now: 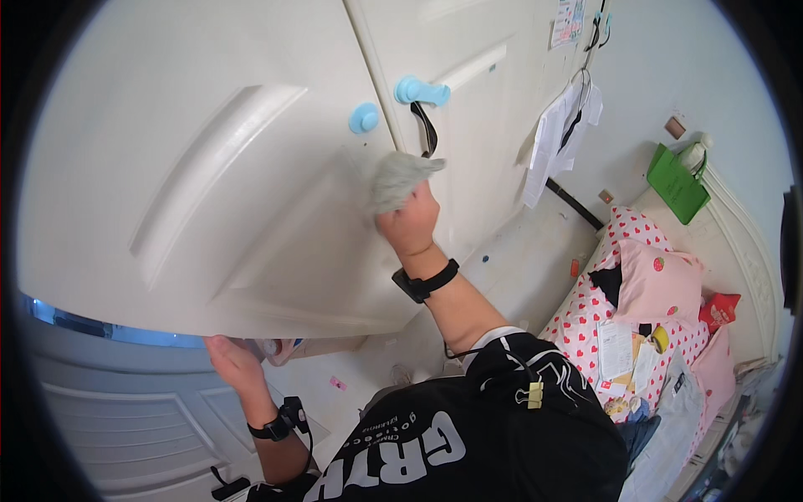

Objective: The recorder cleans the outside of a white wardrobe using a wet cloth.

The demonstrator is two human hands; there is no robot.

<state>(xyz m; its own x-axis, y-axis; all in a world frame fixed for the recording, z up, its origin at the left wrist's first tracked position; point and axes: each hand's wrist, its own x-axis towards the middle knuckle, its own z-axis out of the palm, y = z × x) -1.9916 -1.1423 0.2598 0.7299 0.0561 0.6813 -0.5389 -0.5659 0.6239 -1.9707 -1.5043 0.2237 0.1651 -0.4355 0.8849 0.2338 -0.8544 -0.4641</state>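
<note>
My right hand (411,219) is closed around a crumpled pale grey cloth (401,179), which lies against the white panelled door (282,188) near its side edge. Just above the cloth, a black curved handle (426,128) is on the adjoining door (477,138). A light blue latch (421,91) is fixed by that handle, and its round blue catch (364,118) is on the nearer door. At the nearer door's lower edge is my left hand (235,364); its fingertips meet the edge, and some fingers are hidden.
A white shirt (558,132) hangs at the far end of the doors. To the right is a bed with a heart-patterned sheet (564,320), pillows (662,282), papers (615,348) and clothes. A green bag (677,182) hangs on the headboard. Below left is another panelled door (119,420).
</note>
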